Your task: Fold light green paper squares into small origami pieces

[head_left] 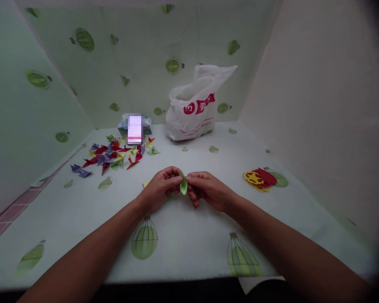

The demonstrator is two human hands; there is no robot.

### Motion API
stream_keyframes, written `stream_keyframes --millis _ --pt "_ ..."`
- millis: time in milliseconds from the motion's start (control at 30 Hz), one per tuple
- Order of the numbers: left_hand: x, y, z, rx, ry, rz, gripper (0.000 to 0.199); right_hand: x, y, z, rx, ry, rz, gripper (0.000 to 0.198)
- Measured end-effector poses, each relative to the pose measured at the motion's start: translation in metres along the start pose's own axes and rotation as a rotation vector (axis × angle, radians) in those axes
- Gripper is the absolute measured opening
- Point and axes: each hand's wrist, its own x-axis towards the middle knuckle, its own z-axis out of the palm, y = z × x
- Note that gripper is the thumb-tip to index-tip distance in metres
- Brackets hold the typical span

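A small folded green paper [183,187] stands near the middle of the frame, between the fingertips of both hands. The left hand [164,187] pinches its left side; the right hand [208,189] meets it opposite, lower fingers curled. From here I see bare forearms slanting up from the bottom corners.

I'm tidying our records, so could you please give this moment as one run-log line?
left hand, right hand: holding green folded paper | left: folded-paper pile | back: white plastic bag | right: red and yellow cutouts
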Motion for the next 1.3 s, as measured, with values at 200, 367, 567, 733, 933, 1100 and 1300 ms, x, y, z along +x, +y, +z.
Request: stream_keyframes --millis 200,367,567,733,933,1100,1300 --pt "-0.0006 0.0013 0.001 0.013 0.017 -0.022 0.026 0.0009 0.0006 -0.003 -0.097 0.037 -0.032 0.039" --pt "-0.0002 -0.0003 -0.0012 0.011 0.006 -0.042 0.028 0.0011 -0.0002 -0.004 -0.108 0.099 -0.058 0.037" --pt "-0.0006 -0.0006 -0.0018 0.056 0.008 -0.053 0.026 0.0018 -0.0006 -0.002 -0.154 0.144 -0.108 0.03" --pt "-0.0012 0.0013 0.0008 0.146 0.024 -0.03 0.023 0.002 -0.0002 0.0011 -0.17 0.164 -0.122 0.024" --pt "-0.0005 0.0033 0.0027 0.243 0.055 -0.02 0.021 0.0018 -0.0001 0.0017 -0.211 0.163 -0.144 0.017" --pt "-0.0002 0.0022 0.0039 0.243 0.068 -0.03 0.023 0.0033 0.0017 -0.0006 -0.275 0.171 -0.194 0.014" --pt "-0.0015 -0.0002 0.0026 0.264 0.024 -0.042 0.022 0.0034 0.0 -0.0003 -0.374 0.207 -0.207 0.013"
